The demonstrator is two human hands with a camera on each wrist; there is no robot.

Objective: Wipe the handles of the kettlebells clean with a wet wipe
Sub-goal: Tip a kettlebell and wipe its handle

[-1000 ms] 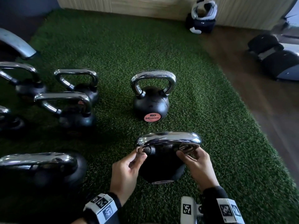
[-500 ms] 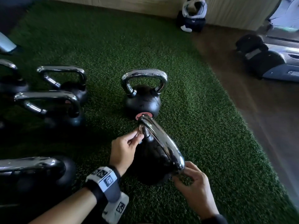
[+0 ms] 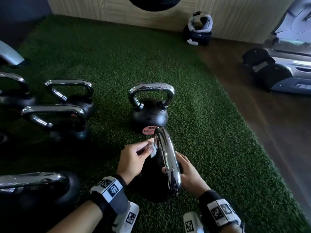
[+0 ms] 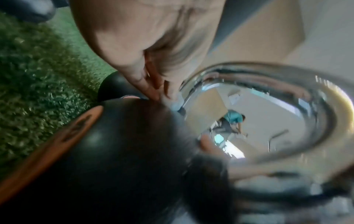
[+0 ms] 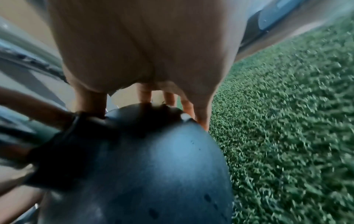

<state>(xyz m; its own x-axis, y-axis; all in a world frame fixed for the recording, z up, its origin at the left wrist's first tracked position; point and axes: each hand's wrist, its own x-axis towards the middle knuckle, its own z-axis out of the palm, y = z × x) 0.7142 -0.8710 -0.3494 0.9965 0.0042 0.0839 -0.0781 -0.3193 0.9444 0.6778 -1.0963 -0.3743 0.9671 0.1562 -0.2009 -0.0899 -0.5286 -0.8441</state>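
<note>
The nearest black kettlebell (image 3: 151, 185) stands on the turf, its chrome handle (image 3: 168, 162) running away from me. My left hand (image 3: 134, 157) pinches a small white wet wipe (image 3: 153, 149) against the far left side of that handle. My right hand (image 3: 186, 174) grips the kettlebell from the right, thumb hooked inside the handle loop and fingers over the body. The left wrist view shows the left hand (image 4: 153, 84) at the handle (image 4: 287, 84) above the round body (image 4: 114, 151). In the right wrist view, fingers (image 5: 145, 95) reach down onto the body (image 5: 162, 174).
A second kettlebell (image 3: 149, 113) with a pink label stands just beyond. Several more kettlebells (image 3: 67, 121) line the left side, one close at the near left (image 3: 33, 187). Green turf (image 3: 210, 140) meets a wooden floor (image 3: 269, 132) on the right, where a machine (image 3: 277, 73) stands.
The near kettlebell has turned: its handle lay crosswise and now points away from me. My left hand stayed at the far end with the wipe; my right hand shifted to the near right side.
</note>
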